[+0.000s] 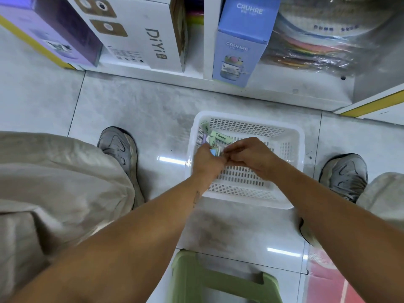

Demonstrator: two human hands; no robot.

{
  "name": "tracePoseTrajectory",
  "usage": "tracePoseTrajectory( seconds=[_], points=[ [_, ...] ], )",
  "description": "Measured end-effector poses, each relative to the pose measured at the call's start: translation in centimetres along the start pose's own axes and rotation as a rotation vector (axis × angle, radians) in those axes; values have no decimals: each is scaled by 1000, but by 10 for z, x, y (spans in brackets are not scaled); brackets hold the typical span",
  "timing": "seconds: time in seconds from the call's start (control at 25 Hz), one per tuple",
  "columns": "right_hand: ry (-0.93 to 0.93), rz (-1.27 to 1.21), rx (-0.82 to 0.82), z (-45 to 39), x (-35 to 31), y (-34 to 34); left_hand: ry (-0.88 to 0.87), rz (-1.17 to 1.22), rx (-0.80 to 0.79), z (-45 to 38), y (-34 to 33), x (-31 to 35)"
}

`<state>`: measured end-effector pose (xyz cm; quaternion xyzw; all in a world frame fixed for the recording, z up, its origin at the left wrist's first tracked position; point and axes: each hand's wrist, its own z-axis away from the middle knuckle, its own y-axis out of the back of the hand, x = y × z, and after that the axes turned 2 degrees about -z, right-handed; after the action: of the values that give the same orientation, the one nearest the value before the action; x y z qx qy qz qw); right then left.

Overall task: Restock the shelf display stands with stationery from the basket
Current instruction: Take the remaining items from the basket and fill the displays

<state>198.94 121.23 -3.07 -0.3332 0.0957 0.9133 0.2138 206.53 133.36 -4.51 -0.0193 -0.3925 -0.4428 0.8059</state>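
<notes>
A white slotted plastic basket [282, 136] stands on the floor between my feet. Several small pale green eraser packs [219, 135] lie in its far left corner. My left hand [206, 160] reaches into the basket and grips a small bunch of packs, a blue-topped one [213, 152] showing between its fingers. My right hand [249, 155] meets it from the right, its fingertips pinching at the same bunch. What lies under the hands is hidden.
The bottom shelf [273, 92] runs along the top, holding a white DIYI box [142, 33], a purple box [50, 29], a blue CRUHRE box [240, 53] and plastic-wrapped coloured sheets [317, 40]. A green stool [218, 278] stands below. My grey shoes [120, 147] flank the basket.
</notes>
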Motion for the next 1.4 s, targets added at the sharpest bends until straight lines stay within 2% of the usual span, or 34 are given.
tracePoseTrajectory(
  seconds=[0.08,0.12,0.16,0.24,0.32,0.52,0.76,0.92,1.04,1.12,1.24,1.32,1.4],
  points=[
    [131,548,258,-16,-1,-3,-166,-427,169,5,-4,0],
    [218,783,299,-22,-1,-9,-219,-562,227,8,-7,0],
    [288,930,270,-28,-1,-14,-234,-626,253,8,-12,2],
    [356,1100,173,-41,4,-23,-133,-651,251,8,-21,5],
    [364,1183,168,-51,13,-27,41,-592,269,3,-24,6],
    [401,951,228,-59,29,-31,151,-482,279,-12,-20,-3],
    [292,839,260,-43,39,-35,203,-278,210,-25,-18,-8],
    [100,477,241,-33,45,-32,245,-125,166,-25,-19,-11],
    [-11,130,176,-24,39,-35,261,184,93,-22,-17,-13],
    [19,171,175,-21,33,-41,265,371,52,-18,-15,-13],
    [88,444,104,-13,28,-40,324,552,21,-14,-11,-14],
    [78,383,-19,-9,26,-27,390,676,50,-14,-9,-12],
    [45,221,-21,-4,22,-14,413,724,83,-13,-10,-6]
  ],
)
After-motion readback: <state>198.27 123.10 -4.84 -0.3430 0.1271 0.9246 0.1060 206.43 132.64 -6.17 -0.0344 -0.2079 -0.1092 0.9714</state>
